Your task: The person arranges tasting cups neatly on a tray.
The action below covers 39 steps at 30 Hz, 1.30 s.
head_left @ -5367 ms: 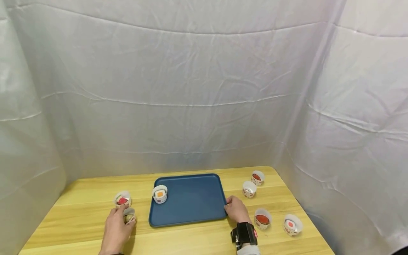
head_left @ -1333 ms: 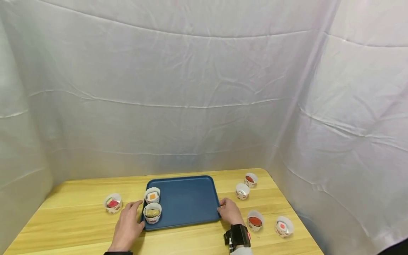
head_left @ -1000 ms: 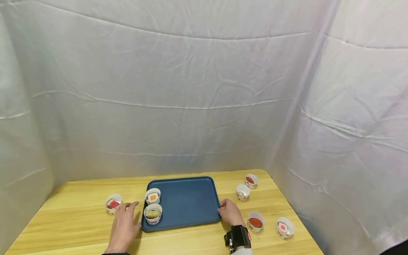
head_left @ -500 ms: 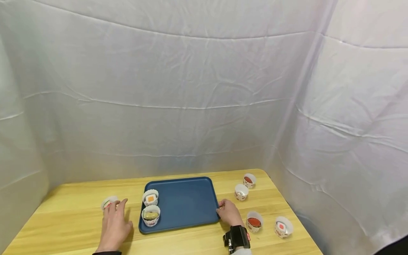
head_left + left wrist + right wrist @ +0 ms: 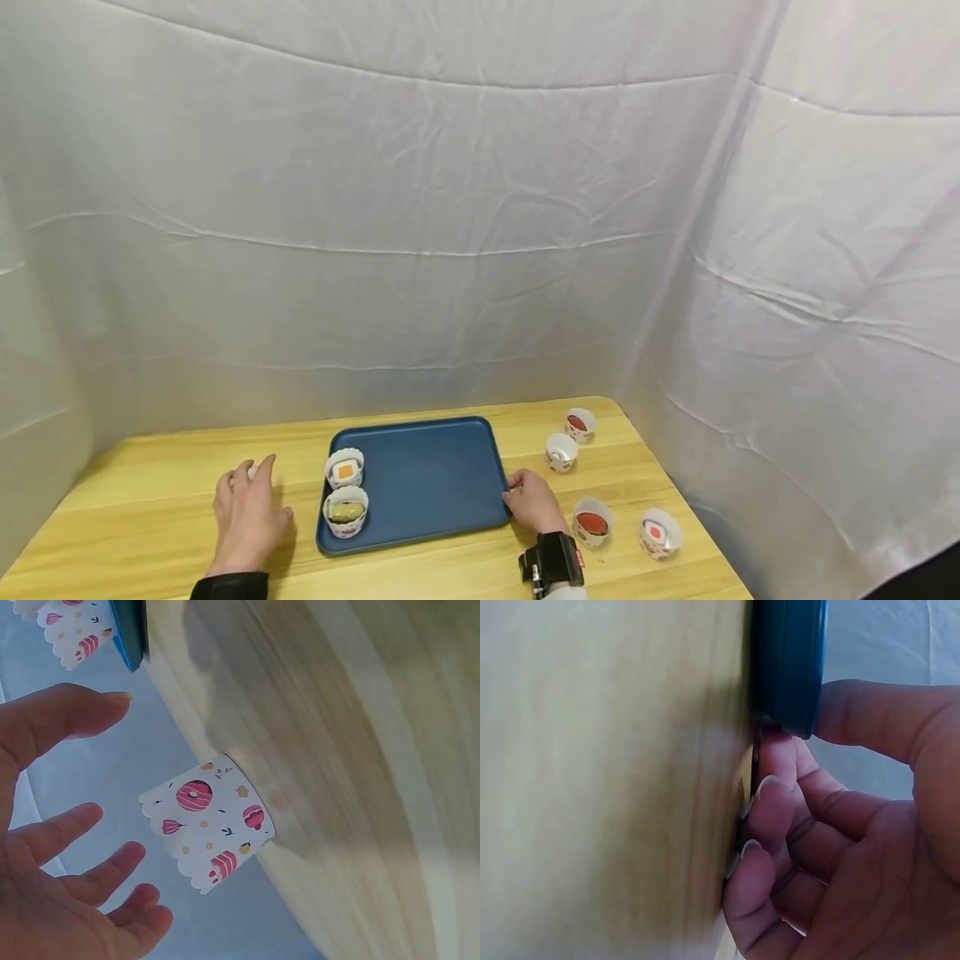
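My left hand (image 5: 247, 510) hovers over the table's left side, fingers spread, holding nothing. A paper baking cup (image 5: 210, 821) with a scalloped rim and pink sweets print stands upright just beyond its fingertips in the left wrist view; the hand hides most of it in the head view. My right hand (image 5: 534, 502) pinches the right edge of the blue tray (image 5: 420, 475), thumb on the rim (image 5: 814, 690) and fingers curled low against the table. On the tray's left end stand a cup with a white-and-orange piece (image 5: 345, 471) and a cup with a yellowish piece (image 5: 346, 512).
Right of the tray, several more cups stand on the wooden table (image 5: 405, 575): two toward the back, one with a red filling (image 5: 580, 425) and one with a pale piece (image 5: 561, 452), and, nearer, a red-filled cup (image 5: 592, 522) and a white-and-red one (image 5: 661, 534). Grey sheeting (image 5: 390, 250) encloses the table.
The cup with the yellowish piece went from the left hand's grip onto the tray. The left hand then let go and moved left to the remaining left cup. The right hand stayed on the tray.
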Each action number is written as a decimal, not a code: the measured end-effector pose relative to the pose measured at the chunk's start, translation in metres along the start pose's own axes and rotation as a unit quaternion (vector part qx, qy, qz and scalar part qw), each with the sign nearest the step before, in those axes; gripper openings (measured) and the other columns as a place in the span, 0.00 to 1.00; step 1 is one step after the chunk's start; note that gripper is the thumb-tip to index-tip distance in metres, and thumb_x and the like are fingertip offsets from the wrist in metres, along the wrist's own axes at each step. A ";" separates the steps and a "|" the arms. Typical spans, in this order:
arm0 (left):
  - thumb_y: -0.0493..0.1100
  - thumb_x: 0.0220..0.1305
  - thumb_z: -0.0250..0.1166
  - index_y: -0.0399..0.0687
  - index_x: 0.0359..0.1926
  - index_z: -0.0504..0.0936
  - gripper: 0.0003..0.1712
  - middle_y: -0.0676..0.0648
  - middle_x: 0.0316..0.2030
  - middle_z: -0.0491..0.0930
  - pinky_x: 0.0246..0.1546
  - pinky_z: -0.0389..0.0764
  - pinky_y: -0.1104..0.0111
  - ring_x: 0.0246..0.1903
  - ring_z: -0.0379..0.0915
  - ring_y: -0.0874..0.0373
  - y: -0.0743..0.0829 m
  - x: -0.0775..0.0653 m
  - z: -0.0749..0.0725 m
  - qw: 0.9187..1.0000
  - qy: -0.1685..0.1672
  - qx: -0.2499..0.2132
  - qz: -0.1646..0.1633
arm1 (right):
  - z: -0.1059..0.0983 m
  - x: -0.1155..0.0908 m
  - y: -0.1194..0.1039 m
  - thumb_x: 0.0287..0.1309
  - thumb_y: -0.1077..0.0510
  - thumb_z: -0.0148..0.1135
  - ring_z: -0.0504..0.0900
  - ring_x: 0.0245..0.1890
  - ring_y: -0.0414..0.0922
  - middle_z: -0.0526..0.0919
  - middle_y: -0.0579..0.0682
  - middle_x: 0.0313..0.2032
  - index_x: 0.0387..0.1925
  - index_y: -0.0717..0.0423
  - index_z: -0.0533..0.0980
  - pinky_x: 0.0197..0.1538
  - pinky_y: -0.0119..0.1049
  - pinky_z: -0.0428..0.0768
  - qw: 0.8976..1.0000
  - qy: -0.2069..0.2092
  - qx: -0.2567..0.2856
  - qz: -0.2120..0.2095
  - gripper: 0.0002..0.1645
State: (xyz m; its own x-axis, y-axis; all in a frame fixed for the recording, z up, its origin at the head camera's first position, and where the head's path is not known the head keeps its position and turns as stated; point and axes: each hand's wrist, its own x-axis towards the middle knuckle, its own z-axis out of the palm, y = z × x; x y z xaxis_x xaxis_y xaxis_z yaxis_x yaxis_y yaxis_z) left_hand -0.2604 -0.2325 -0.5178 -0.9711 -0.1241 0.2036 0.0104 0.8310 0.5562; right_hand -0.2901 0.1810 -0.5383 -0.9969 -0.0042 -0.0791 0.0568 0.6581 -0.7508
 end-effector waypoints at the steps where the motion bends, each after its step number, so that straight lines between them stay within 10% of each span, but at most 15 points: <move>1: 0.28 0.47 0.71 0.21 0.68 0.59 0.48 0.14 0.64 0.51 0.61 0.48 0.25 0.65 0.39 0.16 0.000 0.002 0.000 1.000 -0.003 -0.001 -0.005 | 0.000 0.000 0.000 0.65 0.63 0.64 0.75 0.30 0.44 0.77 0.50 0.30 0.43 0.63 0.76 0.33 0.37 0.72 1.000 0.001 0.002 0.000 0.08; 18: 0.36 0.55 0.68 0.23 0.69 0.57 0.45 0.12 0.66 0.42 0.61 0.44 0.22 0.65 0.31 0.12 -0.014 0.019 0.004 0.997 -0.035 0.016 -0.070 | 0.001 0.002 0.002 0.63 0.63 0.65 0.74 0.28 0.44 0.76 0.49 0.28 0.42 0.62 0.77 0.33 0.37 0.72 1.000 0.008 0.009 -0.003 0.08; 39: 0.32 0.59 0.61 0.23 0.68 0.59 0.38 0.13 0.65 0.45 0.53 0.62 0.22 0.63 0.40 0.13 -0.023 0.025 0.008 0.996 -0.055 0.010 -0.076 | 0.001 0.004 0.005 0.64 0.63 0.65 0.73 0.27 0.44 0.75 0.49 0.27 0.42 0.62 0.76 0.32 0.37 0.71 1.000 -0.006 0.023 0.002 0.08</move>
State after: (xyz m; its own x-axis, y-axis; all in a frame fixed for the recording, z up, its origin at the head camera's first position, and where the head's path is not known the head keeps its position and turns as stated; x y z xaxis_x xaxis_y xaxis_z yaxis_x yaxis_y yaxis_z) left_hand -0.2865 -0.2501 -0.5316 -0.9814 -0.1901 0.0286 -0.1421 0.8178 0.5577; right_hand -0.2933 0.1837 -0.5428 -0.9959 -0.0111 -0.0894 0.0630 0.6230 -0.7797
